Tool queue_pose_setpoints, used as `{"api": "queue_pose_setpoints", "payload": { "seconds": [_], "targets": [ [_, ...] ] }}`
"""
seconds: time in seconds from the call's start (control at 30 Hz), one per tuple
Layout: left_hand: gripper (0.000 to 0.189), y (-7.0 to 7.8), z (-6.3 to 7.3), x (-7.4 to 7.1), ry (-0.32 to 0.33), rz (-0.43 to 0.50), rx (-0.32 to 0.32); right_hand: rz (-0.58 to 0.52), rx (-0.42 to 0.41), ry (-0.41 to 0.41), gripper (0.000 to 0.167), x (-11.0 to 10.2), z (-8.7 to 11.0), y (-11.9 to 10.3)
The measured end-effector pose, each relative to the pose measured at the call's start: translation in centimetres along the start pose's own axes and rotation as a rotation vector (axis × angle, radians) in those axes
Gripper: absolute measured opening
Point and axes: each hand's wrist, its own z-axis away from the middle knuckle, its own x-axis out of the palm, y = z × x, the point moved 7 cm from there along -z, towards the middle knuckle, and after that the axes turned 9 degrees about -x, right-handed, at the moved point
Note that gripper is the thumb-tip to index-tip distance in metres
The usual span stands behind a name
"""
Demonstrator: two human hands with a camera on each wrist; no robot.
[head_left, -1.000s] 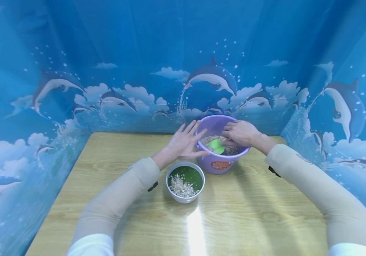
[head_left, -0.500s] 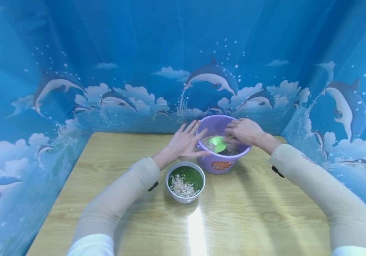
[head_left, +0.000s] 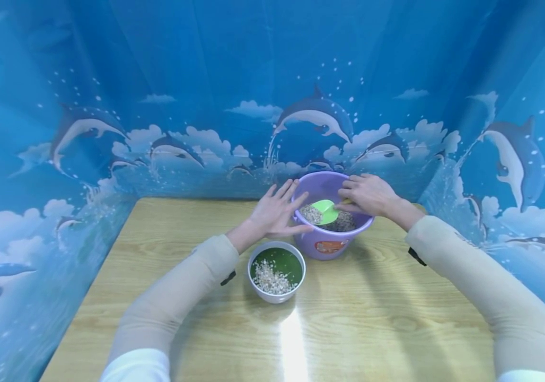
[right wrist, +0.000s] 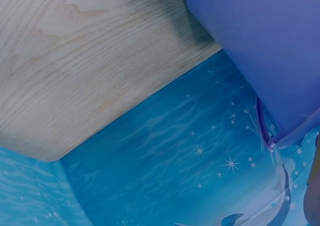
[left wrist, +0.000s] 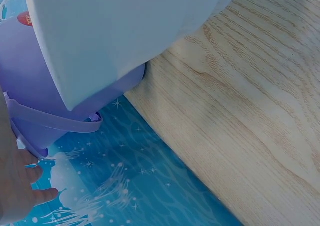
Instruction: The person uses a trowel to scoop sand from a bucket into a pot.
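The green scoop (head_left: pixel 325 211) is held inside the purple bucket (head_left: pixel 317 184) by the curled fingers of the right hand (head_left: pixel 368 194); the bucket's rim is steadied by the left hand (head_left: pixel 277 211), fingers spread wide; the bowl (head_left: pixel 274 299) on the worktop (head_left: pixel 372 318) is partly covered with flakes (head_left: pixel 271 278); filling is judged incomplete, more flakes being left in the bucket.

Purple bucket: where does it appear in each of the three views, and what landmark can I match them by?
Head: the purple bucket stands just right of centre, beyond the white bowl.
Left wrist: the purple bucket is at upper left, partly hidden by the white bowl.
Right wrist: the purple bucket is at upper right, cut off by the frame.
Shared landmark: the wooden table, its edge against the blue backdrop.
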Motion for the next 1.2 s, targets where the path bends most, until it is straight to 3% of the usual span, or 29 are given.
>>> {"api": "queue_pose_setpoints", "payload": {
  "seconds": [0.73, 1.2],
  "targets": [
    [0.099, 0.0, 0.1, -0.1, 0.013, 0.002, 0.003, -0.014, 0.073, -0.005, 0.038, -0.7, 0.7, 0.8],
    [0.100, 0.0, 0.1, -0.1, 0.008, -0.001, 0.002, -0.005, 0.065, 0.053, 0.038, -1.1, 1.2, 0.9]
  ]
}}
